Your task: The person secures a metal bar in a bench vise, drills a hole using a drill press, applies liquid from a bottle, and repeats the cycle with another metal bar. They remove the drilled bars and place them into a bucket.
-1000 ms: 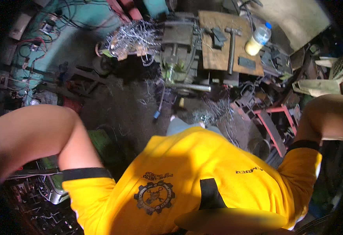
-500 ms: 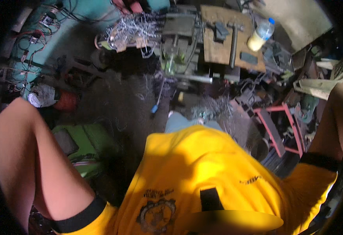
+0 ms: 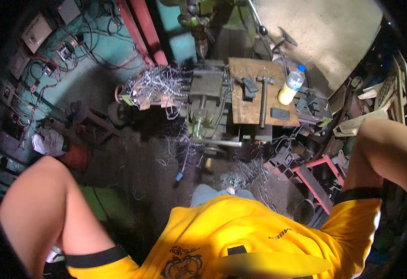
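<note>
Neither of my hands shows. My left arm (image 3: 85, 218) and my right arm (image 3: 375, 153) are raised with bent elbows, and both forearms leave the picture at the sides. Ahead of me stands a machine table with a metal vise (image 3: 206, 86). To its right lies a brown board (image 3: 240, 114). On that board rest a hammer (image 3: 264, 104), dark flat blocks (image 3: 249, 88), a dark rectangular block (image 3: 280, 114) and a blue-capped plastic bottle (image 3: 291, 88) partly filled with pale yellow liquid. Curly metal shavings (image 3: 159, 83) are heaped left of the vise.
A machine head (image 3: 200, 42) and a black-knobbed lever (image 3: 262, 30) rise behind the table. Wiring (image 3: 64, 52) runs along the teal wall at left. At right are a red metal frame (image 3: 315, 186) and wooden pieces (image 3: 361, 122). Shavings (image 3: 236, 179) litter the floor.
The view has tipped upward, so the machine table sits lower in the picture and the machine head and lever have come into sight. Both elbows appear lower; my hands stay out of view.
</note>
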Tool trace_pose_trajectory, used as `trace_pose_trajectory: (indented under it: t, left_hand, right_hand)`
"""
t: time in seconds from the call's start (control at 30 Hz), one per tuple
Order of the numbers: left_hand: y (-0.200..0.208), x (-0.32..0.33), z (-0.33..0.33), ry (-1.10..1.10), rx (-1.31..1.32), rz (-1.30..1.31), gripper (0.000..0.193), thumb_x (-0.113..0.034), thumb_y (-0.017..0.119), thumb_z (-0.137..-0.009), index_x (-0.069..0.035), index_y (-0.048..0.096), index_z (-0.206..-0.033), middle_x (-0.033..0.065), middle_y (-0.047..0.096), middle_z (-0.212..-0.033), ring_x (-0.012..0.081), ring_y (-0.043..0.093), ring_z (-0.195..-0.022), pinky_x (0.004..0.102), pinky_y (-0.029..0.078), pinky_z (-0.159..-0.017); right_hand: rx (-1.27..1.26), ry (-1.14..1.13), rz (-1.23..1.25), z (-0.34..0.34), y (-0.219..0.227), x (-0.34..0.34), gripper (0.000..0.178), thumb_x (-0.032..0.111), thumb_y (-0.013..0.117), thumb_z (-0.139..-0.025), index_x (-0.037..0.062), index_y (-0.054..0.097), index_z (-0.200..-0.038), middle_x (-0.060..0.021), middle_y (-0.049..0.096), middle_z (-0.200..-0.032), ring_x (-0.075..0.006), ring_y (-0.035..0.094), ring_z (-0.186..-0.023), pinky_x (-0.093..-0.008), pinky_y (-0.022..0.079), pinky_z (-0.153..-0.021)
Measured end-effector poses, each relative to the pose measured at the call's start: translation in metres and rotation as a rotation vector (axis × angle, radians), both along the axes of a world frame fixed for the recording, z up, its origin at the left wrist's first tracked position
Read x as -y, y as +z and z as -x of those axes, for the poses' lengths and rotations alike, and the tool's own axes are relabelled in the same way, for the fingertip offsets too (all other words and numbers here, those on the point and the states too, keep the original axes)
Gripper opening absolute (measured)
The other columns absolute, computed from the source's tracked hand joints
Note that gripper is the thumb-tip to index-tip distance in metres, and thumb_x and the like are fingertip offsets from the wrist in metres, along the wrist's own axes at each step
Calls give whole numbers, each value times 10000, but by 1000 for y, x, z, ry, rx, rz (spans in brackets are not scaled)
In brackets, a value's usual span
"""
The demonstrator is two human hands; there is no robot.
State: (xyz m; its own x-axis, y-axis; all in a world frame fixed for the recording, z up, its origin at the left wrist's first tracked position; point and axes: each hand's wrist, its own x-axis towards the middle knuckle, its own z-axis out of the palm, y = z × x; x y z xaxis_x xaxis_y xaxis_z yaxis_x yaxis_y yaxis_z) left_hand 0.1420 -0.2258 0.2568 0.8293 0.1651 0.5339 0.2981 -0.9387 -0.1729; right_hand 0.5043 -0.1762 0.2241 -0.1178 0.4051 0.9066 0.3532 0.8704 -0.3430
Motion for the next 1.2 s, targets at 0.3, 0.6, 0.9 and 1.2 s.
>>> trace_pose_trajectory:
  t: [0.3, 0.6, 0.9, 1.2]
  left_hand:
    - [-42, -4, 83, -54, 805, -65, 536, -457, 444, -1036, 31, 666, -1060, 233, 675, -1011, 405, 656, -911, 541, 553, -872]
    - [-132, -9, 104, -70, 694, 190, 271, -194, 602, -845, 27, 666, -989, 192, 669, -932, 379, 659, -836, 596, 532, -829]
    - [-106, 15, 111, -109, 786, 52, 264, -186, 617, -848, 15, 685, -1004, 188, 688, -972, 364, 670, -878, 560, 534, -856]
    - [-87, 6, 122, -199, 736, 35, 223, -153, 653, -825, 15, 700, -965, 168, 700, -945, 348, 677, -873, 522, 537, -857]
  right_hand:
    - [123, -179, 226, 33, -9, -10, 240, 153, 773, -918, 12, 731, -1108, -58, 741, -958, -112, 685, -863, -270, 546, -740]
    - [-52, -101, 615, 87, -97, 11, 173, 196, 779, -907, 28, 741, -920, -46, 682, -801, -133, 583, -652, -291, 459, -591]
    - [25, 154, -256, 79, -63, 54, 206, 175, 697, -934, 11, 711, -1059, -97, 704, -1043, -251, 663, -934, -387, 550, -820]
    - [61, 148, -322, 118, -40, 50, 208, 167, 694, -945, 6, 719, -1074, -98, 709, -1037, -229, 668, -911, -365, 557, -803]
